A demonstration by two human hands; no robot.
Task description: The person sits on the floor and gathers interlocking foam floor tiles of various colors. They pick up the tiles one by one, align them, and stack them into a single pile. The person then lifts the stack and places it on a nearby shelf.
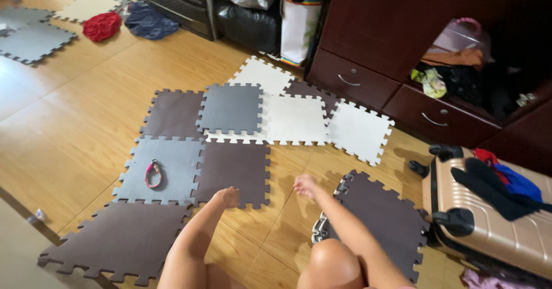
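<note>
Interlocking foam puzzle mats lie joined on the wooden floor. My left hand [227, 197], fingers curled in, rests at the near edge of a dark brown mat [234, 165]. My right hand [305, 185] hovers over bare floor just to the right, fingers closed and holding nothing I can see. A stack of brown mats [382, 217] lies to the right of that hand. Farther out lie a grey mat [231, 108] and white mats [296, 119]. A pink strap loop [153, 174] sits on a light grey mat [172, 162]. A large brown mat [123, 240] lies at the lower left.
A gold suitcase [506, 226] with clothes on top lies at the right. A dark red wardrobe [402, 30] with drawers stands behind it, its door open. Bags [299, 27] stand at the back. Loose mats [31, 39] and clothes [102, 25] lie at the far left.
</note>
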